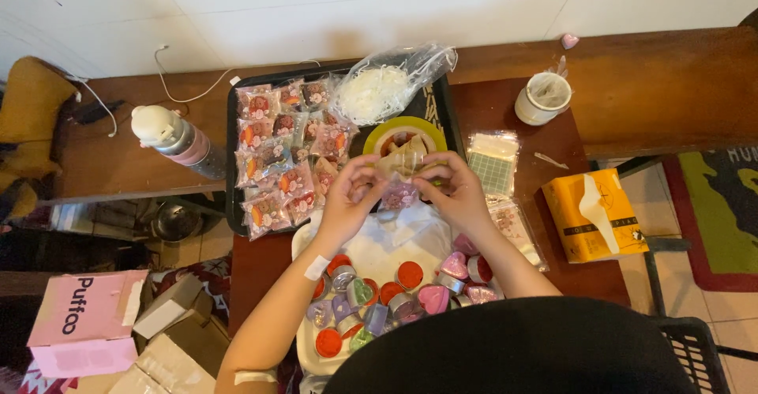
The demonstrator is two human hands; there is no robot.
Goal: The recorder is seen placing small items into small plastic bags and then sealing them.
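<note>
Desk (pixel 521 118): a dark red-brown wooden desk seen from above, crowded with packing supplies; a white wall lies beyond it.
Black tray (pixel 231 165): sits at the far middle of the desk, holding rows of small clear packets (pixel 276 157) with pink and orange printed contents, plus a yellow-rimmed bowl (pixel 379 132).
Plastic bag of white shreds (pixel 379 90): rests on the tray's far right corner.
White tray (pixel 371 248): nearest the person, carrying many small heart-shaped and round tins (pixel 395 295) in red, pink, purple and green.
Yellow tissue box (pixel 592 214): at the right edge of the desk; a white cup (pixel 543 98) stands beyond it.
Stack of empty clear bags (pixel 491 165): just right of the hands.
Left hand (pixel 349 197): closed in a pinch on the left edge of a small clear pouch (pixel 399 193).
Right hand (pixel 456 193): pinching the pouch's right edge.
Pouch position: held between both hands, above the gap between the two trays, with something pink inside.
Step in hand: judging by the grip, filling or closing one pouch.
Next move calls for: steady fingertip pressure along the pouch's opening, keeping it level.
</note>
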